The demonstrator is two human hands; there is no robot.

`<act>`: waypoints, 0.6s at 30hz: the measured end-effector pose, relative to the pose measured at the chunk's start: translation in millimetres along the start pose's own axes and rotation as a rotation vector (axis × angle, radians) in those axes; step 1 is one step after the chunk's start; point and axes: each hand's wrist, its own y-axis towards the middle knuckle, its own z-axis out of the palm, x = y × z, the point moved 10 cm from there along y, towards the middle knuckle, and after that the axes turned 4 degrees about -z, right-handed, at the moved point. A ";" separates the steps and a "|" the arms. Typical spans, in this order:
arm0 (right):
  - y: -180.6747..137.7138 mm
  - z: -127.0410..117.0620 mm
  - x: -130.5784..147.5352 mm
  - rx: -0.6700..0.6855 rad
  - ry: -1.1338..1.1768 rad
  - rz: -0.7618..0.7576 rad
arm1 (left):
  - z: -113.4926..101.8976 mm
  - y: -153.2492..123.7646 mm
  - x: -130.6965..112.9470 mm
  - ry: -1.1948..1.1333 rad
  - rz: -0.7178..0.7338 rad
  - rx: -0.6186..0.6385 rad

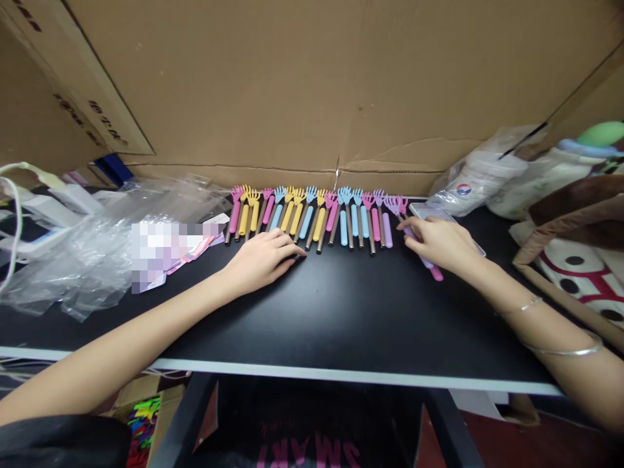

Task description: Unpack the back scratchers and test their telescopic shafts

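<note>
A row of small telescopic back scratchers [306, 223] in pink, yellow, blue and purple lies on the black table, claws toward the back, metal ends toward me. My left hand [266, 260] rests on the tabletop by the lower ends of the left part of the row, fingers stretched out, apparently holding nothing. At the row's right end, my right hand [439, 242] curls its fingers over a purple and a pink back scratcher [435, 273]. Their claws show beyond the fingers and their handle ends below the palm; the grip itself is partly hidden.
Clear plastic bags [73, 260] and printed cards [195, 250] lie at left, near white plugs and cables. Behind my right hand is a flat phone-like object [429, 210]. A bagged cup [487, 175], a bottle and a patterned bag stand at right. Cardboard walls the back.
</note>
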 end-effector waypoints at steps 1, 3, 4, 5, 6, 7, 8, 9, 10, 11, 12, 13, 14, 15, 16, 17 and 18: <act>0.1 0.3 1.6 -0.010 -0.032 -0.014 | 0.3 -0.1 -0.1 0.009 0.001 0.002; 0.3 1.5 4.8 -0.027 -0.062 -0.040 | 0.9 -0.4 -0.1 0.026 0.001 0.004; 0.5 2.0 6.5 -0.035 -0.070 -0.053 | 1.2 -0.5 -0.1 0.032 0.002 0.005; 0.7 2.3 8.2 -0.045 -0.076 -0.066 | 1.4 -0.5 -0.2 0.037 0.003 0.005; 1.0 2.5 9.9 -0.052 -0.082 -0.079 | 1.5 -0.6 -0.5 0.040 0.006 0.004; 1.3 2.6 11.5 -0.060 -0.086 -0.092 | 1.6 -0.6 -0.6 0.042 0.008 0.003; 1.6 2.7 12.7 -0.065 -0.089 -0.102 | 1.7 -0.6 -0.8 0.043 0.010 0.003; 2.0 2.8 13.3 -0.070 -0.091 -0.109 | 1.8 -0.6 -0.9 0.043 0.012 0.003; 2.3 2.8 13.5 -0.074 -0.093 -0.110 | 2.0 -0.6 -0.9 0.044 0.012 0.003; 2.7 3.0 13.2 -0.076 -0.094 -0.110 | 2.2 -0.6 -0.9 0.044 0.013 0.004; 3.0 3.2 12.9 -0.079 -0.095 -0.109 | 2.5 -0.7 -0.8 0.045 0.013 0.004; 3.4 3.4 12.5 -0.083 -0.095 -0.107 | 2.6 -0.8 -0.7 0.045 0.013 0.004; 3.7 3.8 12.0 -0.086 -0.094 -0.105 | 2.7 -1.0 -0.6 0.046 0.013 0.003; 4.0 4.3 11.5 -0.088 -0.094 -0.103 | 2.9 -1.2 -0.5 0.047 0.013 0.002; 4.4 5.0 11.0 -0.090 -0.095 -0.101 | 3.0 -1.3 -0.4 0.048 0.013 0.002; 4.7 5.7 10.4 -0.091 -0.099 -0.099 | 3.1 -1.5 -0.2 0.049 0.012 0.003; 5.0 6.2 9.6 -0.095 -0.104 -0.095 | 3.3 -1.6 0.0 0.049 0.009 0.004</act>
